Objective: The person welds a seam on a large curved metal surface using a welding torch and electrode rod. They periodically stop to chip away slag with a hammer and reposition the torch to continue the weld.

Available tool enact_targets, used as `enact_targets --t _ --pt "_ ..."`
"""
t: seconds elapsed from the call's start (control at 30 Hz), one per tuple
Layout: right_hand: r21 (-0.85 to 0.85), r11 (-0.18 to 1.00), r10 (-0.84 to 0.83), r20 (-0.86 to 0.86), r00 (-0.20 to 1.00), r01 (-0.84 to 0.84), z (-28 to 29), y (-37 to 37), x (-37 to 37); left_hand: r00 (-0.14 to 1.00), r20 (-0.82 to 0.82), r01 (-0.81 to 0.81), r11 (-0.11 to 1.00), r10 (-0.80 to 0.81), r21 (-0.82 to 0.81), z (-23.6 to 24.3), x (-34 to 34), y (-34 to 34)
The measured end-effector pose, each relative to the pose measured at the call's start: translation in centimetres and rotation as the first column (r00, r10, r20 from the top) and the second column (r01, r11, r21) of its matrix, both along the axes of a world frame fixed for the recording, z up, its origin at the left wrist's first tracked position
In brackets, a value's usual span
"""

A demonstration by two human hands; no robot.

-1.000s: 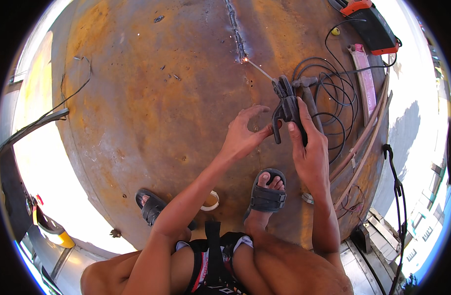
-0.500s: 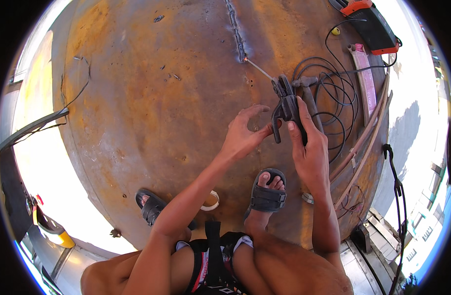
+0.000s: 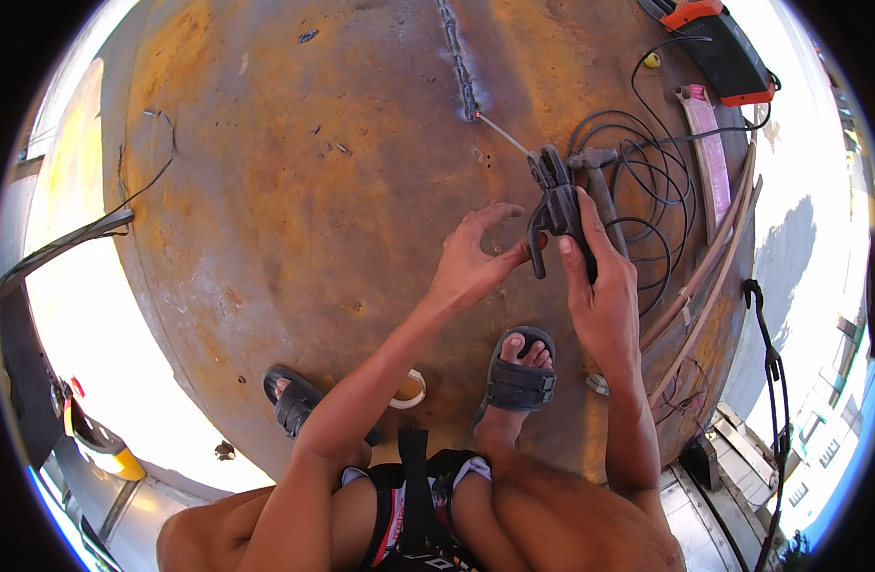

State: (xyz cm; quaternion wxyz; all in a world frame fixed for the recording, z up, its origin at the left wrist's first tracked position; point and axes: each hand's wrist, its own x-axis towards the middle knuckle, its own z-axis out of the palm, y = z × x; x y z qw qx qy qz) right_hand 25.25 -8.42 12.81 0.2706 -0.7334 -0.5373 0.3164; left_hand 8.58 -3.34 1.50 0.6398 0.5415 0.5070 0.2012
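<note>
My right hand (image 3: 601,286) is closed around a black welding electrode holder (image 3: 558,202). A thin electrode (image 3: 504,132) is clamped in its jaws and slants up to the left. Its tip glows red at the lower end of a dark weld seam (image 3: 454,52) on the rusty steel surface (image 3: 295,191). My left hand (image 3: 468,259) is beside the holder, fingers curved and apart. The left thumb tip reaches the holder's lever; whether it presses on it is hard to see. Just right of the holder lies a hammer (image 3: 601,181).
A coiled black cable (image 3: 661,186) lies at the right, below a black and orange welding machine (image 3: 728,52). Near it are a pink electrode packet (image 3: 709,162) and long rods (image 3: 704,276). A pale ring (image 3: 409,389) sits between my sandalled feet. The rusty surface curves away at its sides.
The glow at the electrode tip has gone from bright to a small dull red. My hands and the electrode holder show hardly any movement.
</note>
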Motion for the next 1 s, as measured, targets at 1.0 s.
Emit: enact_targets --t 1.0 --pt "0.069 0.997 0.027 0.025 0.999 -0.029 -1.6 -1.4 -0.3 1.0 0.016 -0.003 0.994 0.001 0.106 -0.1 -0.3 -0.3"
